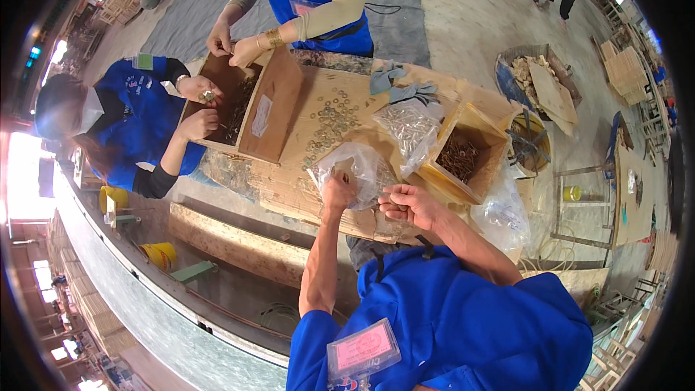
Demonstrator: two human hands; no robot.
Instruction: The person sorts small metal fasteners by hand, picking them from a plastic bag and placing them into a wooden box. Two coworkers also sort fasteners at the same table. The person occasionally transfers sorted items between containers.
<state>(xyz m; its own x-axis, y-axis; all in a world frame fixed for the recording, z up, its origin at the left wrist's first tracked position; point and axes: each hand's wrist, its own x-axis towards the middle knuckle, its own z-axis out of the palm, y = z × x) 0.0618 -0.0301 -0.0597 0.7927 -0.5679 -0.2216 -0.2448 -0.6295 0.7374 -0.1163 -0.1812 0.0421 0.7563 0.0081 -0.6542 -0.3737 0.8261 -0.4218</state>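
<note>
My left hand [339, 190] is at a clear plastic bag [365, 159] on the wooden table, its fingers closed together over the bag. What they pinch is too small to make out. To its right, my right hand [407, 204] is curled shut beside the bag, thumb against the fingers. Something small may be between its fingertips, but I cannot tell what. Small round metal washers [334, 119] lie scattered on the table just beyond the bag. Farther right sits another clear bag [411, 122] full of metal fasteners, next to a wooden box [486, 187] holding brownish bolts or screws [459, 158].
Grey gloves [413, 91] lie at the table's far side. Across from me, two co-workers in blue handle small parts over a wooden box [279, 112]. A bucket [532, 141] and a bin of wood scraps [536, 80] stand right. An empty-looking plastic bag [503, 217] hangs by the box.
</note>
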